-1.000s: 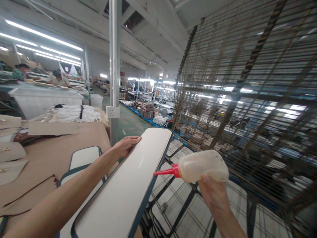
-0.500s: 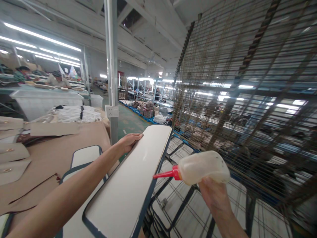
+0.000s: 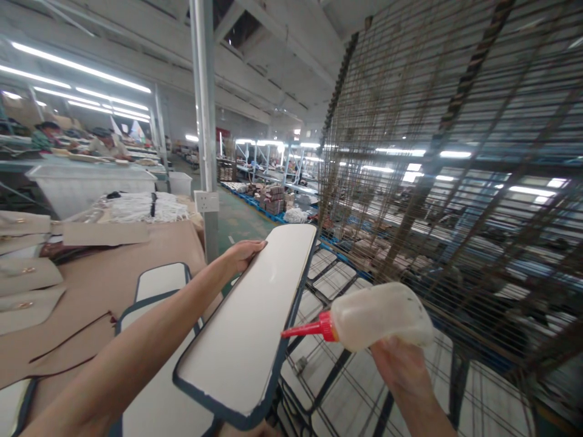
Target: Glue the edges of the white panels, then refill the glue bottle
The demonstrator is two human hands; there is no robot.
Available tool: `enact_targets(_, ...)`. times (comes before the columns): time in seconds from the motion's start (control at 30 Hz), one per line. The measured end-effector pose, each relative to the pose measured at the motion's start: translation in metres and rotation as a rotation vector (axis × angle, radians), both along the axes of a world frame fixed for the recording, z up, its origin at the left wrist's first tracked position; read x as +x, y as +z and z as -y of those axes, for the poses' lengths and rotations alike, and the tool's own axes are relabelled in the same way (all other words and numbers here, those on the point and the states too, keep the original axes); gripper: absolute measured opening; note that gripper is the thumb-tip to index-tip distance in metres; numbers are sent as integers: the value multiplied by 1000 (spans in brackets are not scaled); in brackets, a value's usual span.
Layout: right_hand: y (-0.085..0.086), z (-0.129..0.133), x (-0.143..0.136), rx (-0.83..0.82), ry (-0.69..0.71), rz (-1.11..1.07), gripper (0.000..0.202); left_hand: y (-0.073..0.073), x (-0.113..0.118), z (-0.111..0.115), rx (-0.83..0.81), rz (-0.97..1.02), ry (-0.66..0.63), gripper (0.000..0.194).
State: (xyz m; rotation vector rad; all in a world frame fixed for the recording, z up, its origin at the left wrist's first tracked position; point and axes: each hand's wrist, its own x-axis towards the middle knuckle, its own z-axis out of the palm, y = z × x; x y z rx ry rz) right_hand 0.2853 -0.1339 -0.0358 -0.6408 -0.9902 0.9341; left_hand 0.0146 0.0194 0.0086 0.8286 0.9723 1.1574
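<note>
My left hand [image 3: 246,252] grips the far left edge of a long cream panel [image 3: 246,315] with rounded corners and a dark blue rim. Its fingertips are hidden under the panel. In my right hand [image 3: 394,355] is a translucent squeeze bottle [image 3: 382,315] with a red nozzle [image 3: 305,329], lying nearly level. The nozzle's tip is at the panel's right edge; whether it touches I cannot tell. Below my left forearm lie more blue-rimmed cream panels [image 3: 164,282], partly covered.
A wire rack [image 3: 410,152] rises at the right, with its lower shelf holding more pale pieces. On the brown-topped table [image 3: 159,243] at left lie tan flaps [image 3: 27,279], dark red cords [image 3: 73,335] and a white bundle [image 3: 141,207]. Behind are a pillar [image 3: 203,109], a plastic bin [image 3: 91,188] and people.
The panel has shifted away from me, so its near rounded end now shows. The bottle's nozzle now sits closer to that near end along the right edge.
</note>
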Motion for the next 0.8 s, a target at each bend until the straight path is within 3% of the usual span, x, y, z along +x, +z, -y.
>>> enact_targets(0.47,-18,5,13,-24,125,58,71,5,0,-4,-74,-60,60,24)
enact_targets(0.8,-25,13,5,-16,30,-28,67,1,-11,-7,-92,-65,94,19)
